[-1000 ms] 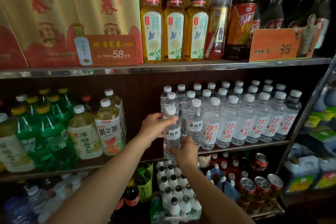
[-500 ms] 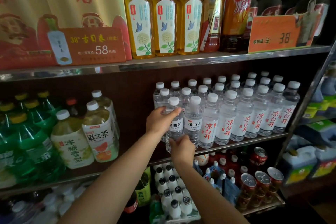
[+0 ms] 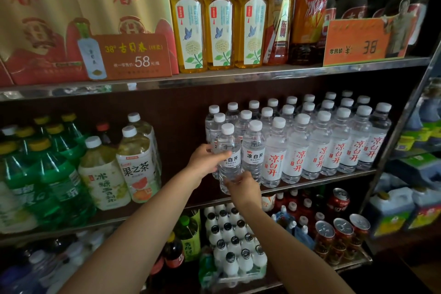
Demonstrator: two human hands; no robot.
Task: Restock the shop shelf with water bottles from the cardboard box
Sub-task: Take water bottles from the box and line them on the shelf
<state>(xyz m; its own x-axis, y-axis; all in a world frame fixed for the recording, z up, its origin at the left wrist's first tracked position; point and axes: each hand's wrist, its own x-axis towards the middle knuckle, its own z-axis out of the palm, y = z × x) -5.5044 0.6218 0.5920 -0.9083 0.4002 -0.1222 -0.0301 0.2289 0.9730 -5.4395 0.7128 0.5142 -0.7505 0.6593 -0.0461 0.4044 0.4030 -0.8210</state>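
Water bottle [image 3: 228, 157] at front-left of middle shelf [image 3: 317, 180] row, gripped by left hand [image 3: 205, 160] at label, right hand [image 3: 241, 186] fingers curled round base. Risk: toppling neighbouring bottles [image 3: 296, 148] if shoved in.

On the water bottles [image 3: 296, 150] of the middle shelf, "凉白开" is printed, in red on most labels and in black on the two at the left. "东方树叶" is carried on the green neck bands of the yellow tea bottles [image 3: 218, 16], and "果之茶" on a large bottle [image 3: 137, 162] at the left. "38° 古贝春" and "58" are shown on one orange price card [image 3: 133, 56], "38" on the other [image 3: 358, 42]
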